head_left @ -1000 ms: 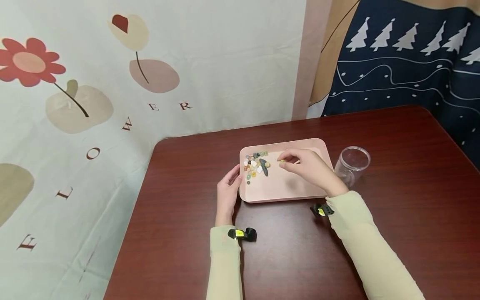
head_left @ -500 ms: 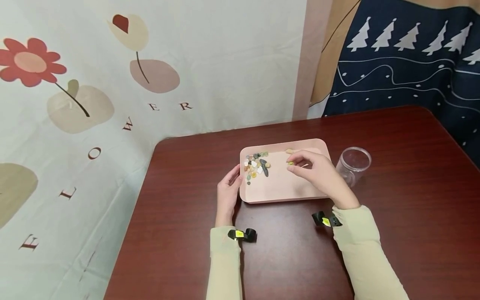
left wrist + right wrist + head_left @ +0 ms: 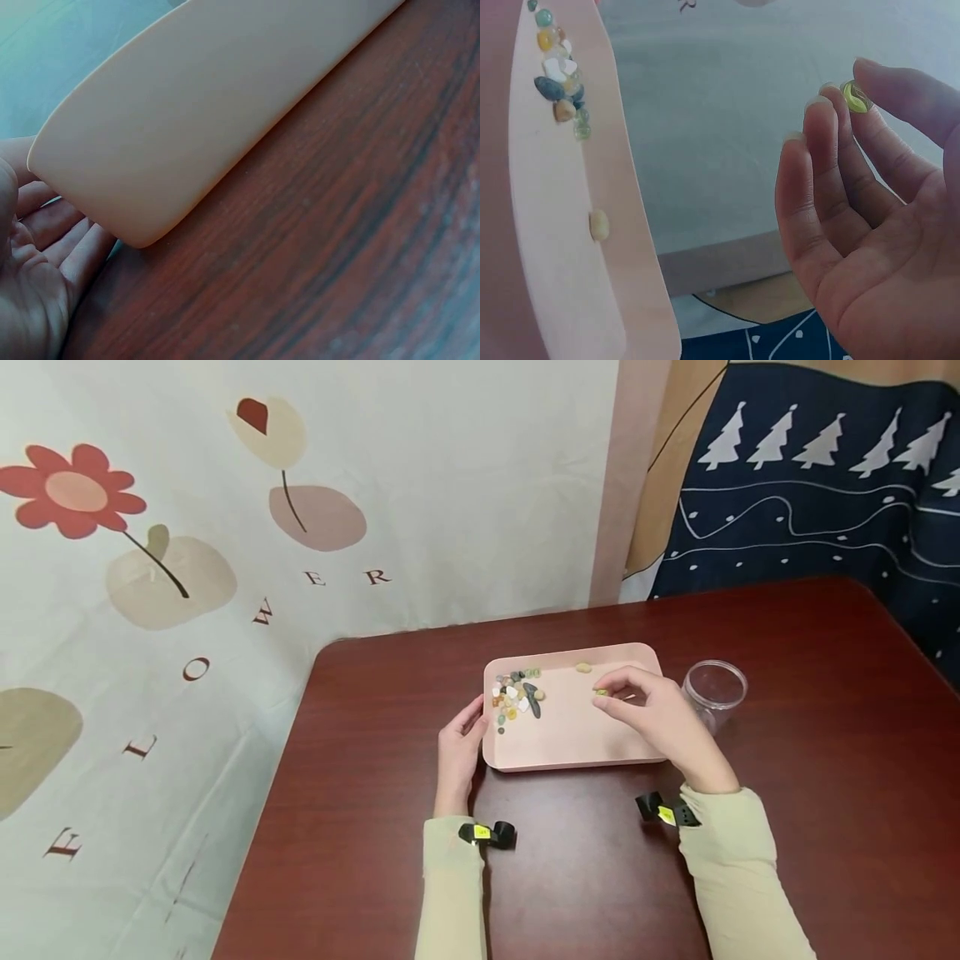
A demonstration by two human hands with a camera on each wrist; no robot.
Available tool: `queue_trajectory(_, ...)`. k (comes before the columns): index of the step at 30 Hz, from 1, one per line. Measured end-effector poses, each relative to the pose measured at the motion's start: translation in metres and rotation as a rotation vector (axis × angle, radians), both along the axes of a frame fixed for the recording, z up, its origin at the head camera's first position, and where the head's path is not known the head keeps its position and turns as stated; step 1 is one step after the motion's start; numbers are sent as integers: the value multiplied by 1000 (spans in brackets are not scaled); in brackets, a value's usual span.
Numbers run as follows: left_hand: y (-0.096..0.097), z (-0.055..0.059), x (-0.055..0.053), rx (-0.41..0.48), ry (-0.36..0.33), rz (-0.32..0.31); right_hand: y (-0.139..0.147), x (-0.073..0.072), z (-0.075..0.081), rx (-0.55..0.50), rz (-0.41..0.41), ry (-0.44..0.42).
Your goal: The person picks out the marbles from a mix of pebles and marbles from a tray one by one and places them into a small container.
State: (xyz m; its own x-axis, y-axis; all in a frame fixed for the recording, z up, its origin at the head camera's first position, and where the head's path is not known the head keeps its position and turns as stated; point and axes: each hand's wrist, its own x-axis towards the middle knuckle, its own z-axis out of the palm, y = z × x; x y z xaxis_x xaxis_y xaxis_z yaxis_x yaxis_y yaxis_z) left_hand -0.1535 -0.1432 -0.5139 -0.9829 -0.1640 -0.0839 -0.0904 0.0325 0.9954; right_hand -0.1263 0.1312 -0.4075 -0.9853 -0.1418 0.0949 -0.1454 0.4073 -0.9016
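Yellow-green marble (image 3: 856, 97): clear glass, raised over the tray, pinched in the right hand.
Right hand (image 3: 663, 714): thumb and fingertips clamped on the marble, well apart from the left hand.
Pink tray (image 3: 577, 739): lying on the table, rounded corners.
Stones (image 3: 517, 695): green, white, amber and dark, clustered at the tray's left end.
Pale pebble (image 3: 583, 667): alone by the far wall inside the tray.
Left hand (image 3: 457, 756): loose fingers touching the tray's left end.
Clear jar (image 3: 715, 693): upright, just right of the tray.
Table (image 3: 562, 868): reddish-brown wood grain.
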Motion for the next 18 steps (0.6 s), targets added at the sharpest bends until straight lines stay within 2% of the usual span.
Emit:
queue_trajectory(15,0,-5,1,4,28,7,10,5,4,63,-46,11)
queue_trajectory(18,0,-1,3,4,19,7,15,7,8,66,-57,-1)
